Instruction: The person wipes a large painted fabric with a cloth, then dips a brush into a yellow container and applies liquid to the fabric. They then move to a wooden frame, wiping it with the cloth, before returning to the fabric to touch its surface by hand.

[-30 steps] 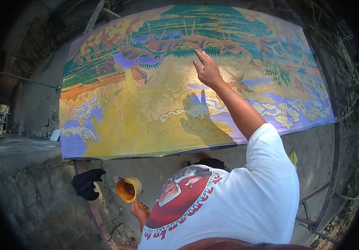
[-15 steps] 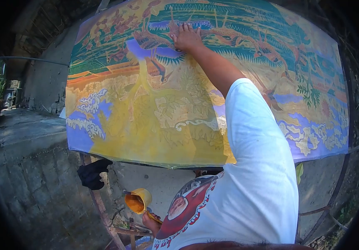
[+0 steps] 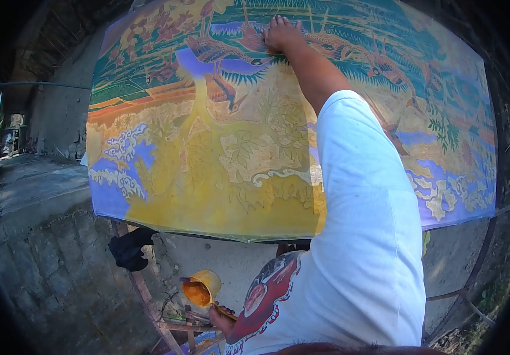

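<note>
My right hand [image 3: 281,34] lies on the upper part of a large painted cloth [image 3: 207,216], its fingers apart and its palm turned down over a bird figure. Whether anything thin is under the palm is hidden. Low in the view, my left hand [image 3: 224,318] grips the handle of a yellow dipper [image 3: 210,283]. The dipper is tilted so that its mouth shows orange liquid [image 3: 197,293] inside. A short dark piece sticks out at its rim. The cloth carries birds, leaves and cloud shapes in green, orange, violet and yellow.
A dark cloth [image 3: 129,249] hangs at the left front corner of the frame. Rusty metal bars [image 3: 142,296] support the painted cloth. To the left is a concrete block wall [image 3: 36,254] with a ledge. Patterned cloth shows below the dipper.
My right hand has slid a little up and to the right across the cloth. The dipper and my left hand have shifted slightly to the right in view.
</note>
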Motion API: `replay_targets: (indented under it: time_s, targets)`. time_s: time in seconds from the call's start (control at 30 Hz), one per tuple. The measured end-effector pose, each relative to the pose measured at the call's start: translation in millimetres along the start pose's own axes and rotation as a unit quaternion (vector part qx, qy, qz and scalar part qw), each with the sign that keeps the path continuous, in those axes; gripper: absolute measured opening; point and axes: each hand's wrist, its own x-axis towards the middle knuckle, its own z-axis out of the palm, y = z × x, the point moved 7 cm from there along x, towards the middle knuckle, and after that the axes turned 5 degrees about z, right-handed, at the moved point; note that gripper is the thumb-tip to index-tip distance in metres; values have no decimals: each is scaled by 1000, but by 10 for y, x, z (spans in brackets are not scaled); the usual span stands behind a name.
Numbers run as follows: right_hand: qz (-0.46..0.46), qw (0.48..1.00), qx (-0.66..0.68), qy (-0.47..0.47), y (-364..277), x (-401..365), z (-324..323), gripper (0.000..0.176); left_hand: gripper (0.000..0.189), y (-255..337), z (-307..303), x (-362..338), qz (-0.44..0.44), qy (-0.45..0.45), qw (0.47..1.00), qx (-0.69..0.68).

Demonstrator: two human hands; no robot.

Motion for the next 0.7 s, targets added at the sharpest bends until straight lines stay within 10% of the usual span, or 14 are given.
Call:
replay_targets:
  time_s: [0.27, 0.43, 0.5, 0.7]
  targets:
    - [151, 987, -49, -6, 1428, -455, -117, 67, 29, 13, 130, 55, -14, -23, 1000, 1]
    - [45, 996, -66, -32, 1208, -711, -174, 67, 27, 144, 304, 21, 17, -32, 999, 21]
    - [164, 984, -49, -49, 1603, -788, -283, 66, 26, 269, 385, -31, 57, -68, 995, 47]
    - [181, 952, 220, -111, 1589, -746, -473, 75, 26, 274, 419, 78, 98, -113, 986, 71]
